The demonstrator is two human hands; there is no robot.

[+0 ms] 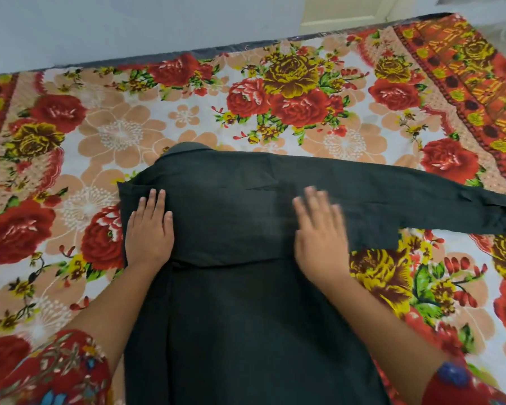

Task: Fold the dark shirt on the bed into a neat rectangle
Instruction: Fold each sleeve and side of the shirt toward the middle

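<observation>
The bed [187, 112] is open on all sides of the dark shirt [231, 302]: the flowered cover lies flat and bare beyond the collar, to the left, and at the near right. On the right, the spread sleeve [406, 197] lies across the way like a low band. Both hands, left hand [149, 229] and right hand [319, 238], lie flat on the shirt and cover its upper part.

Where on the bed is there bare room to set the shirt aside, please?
Free bedspread lies beyond the collar toward the wall, and left of the left hand. The right side is crowded: the sleeve stretches past the right hand.
</observation>
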